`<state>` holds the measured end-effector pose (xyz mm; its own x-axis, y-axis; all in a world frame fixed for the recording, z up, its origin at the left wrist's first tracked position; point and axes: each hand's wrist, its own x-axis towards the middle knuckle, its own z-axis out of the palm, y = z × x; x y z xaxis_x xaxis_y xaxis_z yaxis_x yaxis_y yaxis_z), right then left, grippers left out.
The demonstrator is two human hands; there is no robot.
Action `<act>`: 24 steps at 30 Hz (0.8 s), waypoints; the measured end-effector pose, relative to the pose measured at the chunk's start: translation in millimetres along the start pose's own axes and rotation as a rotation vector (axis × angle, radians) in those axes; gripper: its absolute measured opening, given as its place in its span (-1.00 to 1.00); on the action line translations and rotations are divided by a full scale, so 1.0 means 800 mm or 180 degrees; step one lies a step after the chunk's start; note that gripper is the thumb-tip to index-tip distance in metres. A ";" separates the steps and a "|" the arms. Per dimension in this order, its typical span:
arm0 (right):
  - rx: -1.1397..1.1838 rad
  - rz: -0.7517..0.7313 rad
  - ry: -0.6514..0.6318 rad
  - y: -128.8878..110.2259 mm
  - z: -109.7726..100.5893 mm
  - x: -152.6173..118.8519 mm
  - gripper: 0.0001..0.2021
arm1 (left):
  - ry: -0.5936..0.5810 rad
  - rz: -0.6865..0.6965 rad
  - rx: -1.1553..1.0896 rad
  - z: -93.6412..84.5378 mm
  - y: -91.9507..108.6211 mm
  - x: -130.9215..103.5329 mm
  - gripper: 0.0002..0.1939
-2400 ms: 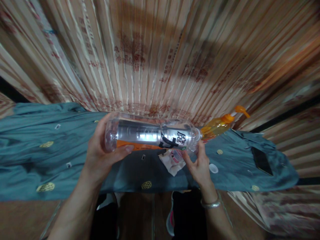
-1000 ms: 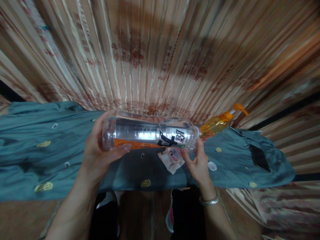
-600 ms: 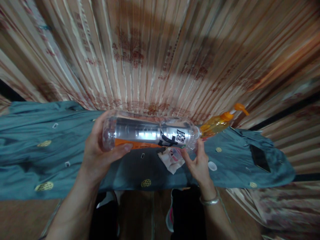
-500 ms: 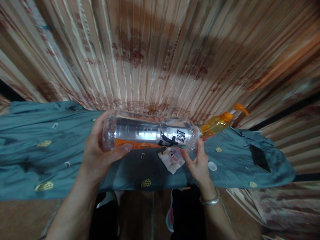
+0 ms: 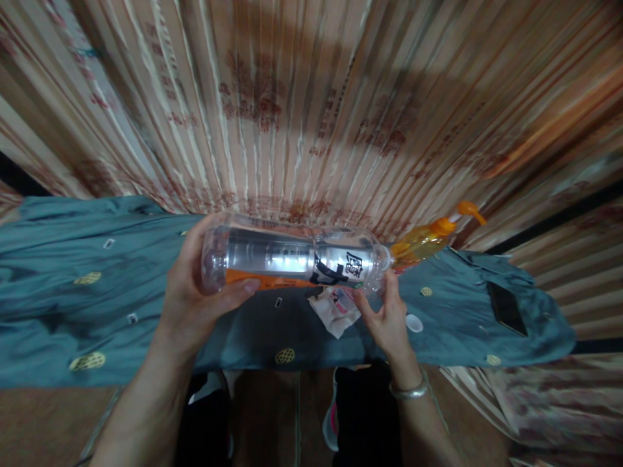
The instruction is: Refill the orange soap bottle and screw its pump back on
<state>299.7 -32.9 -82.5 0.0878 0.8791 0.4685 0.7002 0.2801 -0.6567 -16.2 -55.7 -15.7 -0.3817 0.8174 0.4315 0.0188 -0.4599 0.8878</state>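
A large clear plastic bottle (image 5: 292, 256) with a silver and orange label lies sideways above the cloth. Around its base at the left is my left hand (image 5: 192, 292), thumb on the orange strip. My right hand (image 5: 387, 311) grips the bottle near its neck, thumb and fingers at the shoulder. Just past the bottle's mouth stands a yellow pump bottle (image 5: 421, 245) with an orange pump head, leaning to the right. Beneath the large bottle, a white crumpled packet (image 5: 335, 314) with pink print rests on the cloth. A white round cap (image 5: 413, 323) lies right of my right hand.
Green-blue cloth (image 5: 243, 337) with yellow spots covers the narrow surface. A dark phone (image 5: 506, 308) lies at its right end. Behind it hangs a pleated, patterned curtain (image 5: 292, 117). Below the front edge, legs and shoes show on the tiled floor.
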 end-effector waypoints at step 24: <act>0.0050 -0.0114 0.0053 0.005 0.002 -0.002 -0.31 | -0.0023 -0.0015 -0.0278 0.005 0.002 0.003 -0.14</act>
<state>300.9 -32.5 -86.6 0.0748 0.8619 0.5015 0.6920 0.3173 -0.6485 -13.4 -52.7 -12.3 -0.3749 0.8220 0.4287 -0.0639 -0.4842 0.8726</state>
